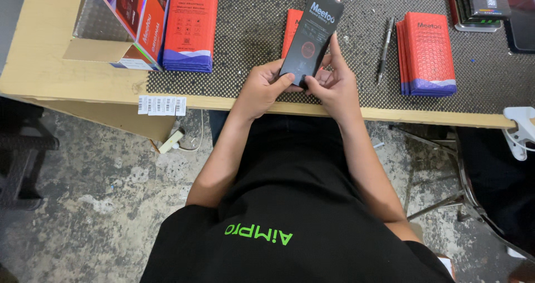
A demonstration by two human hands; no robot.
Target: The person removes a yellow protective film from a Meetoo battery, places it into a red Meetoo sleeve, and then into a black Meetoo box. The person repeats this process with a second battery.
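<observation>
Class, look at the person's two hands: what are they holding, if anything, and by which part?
Both the left hand and the right hand grip a flat black packet by its lower end; its upper end tilts up and away.

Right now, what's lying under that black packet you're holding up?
Under the black packet, held by both hands, a red packet lies on the dotted mat. Only its left strip shows; the rest is covered.

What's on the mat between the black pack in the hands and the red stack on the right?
In the head view, a dark pen lies between the black pack and the red stack, apart from both.
</observation>
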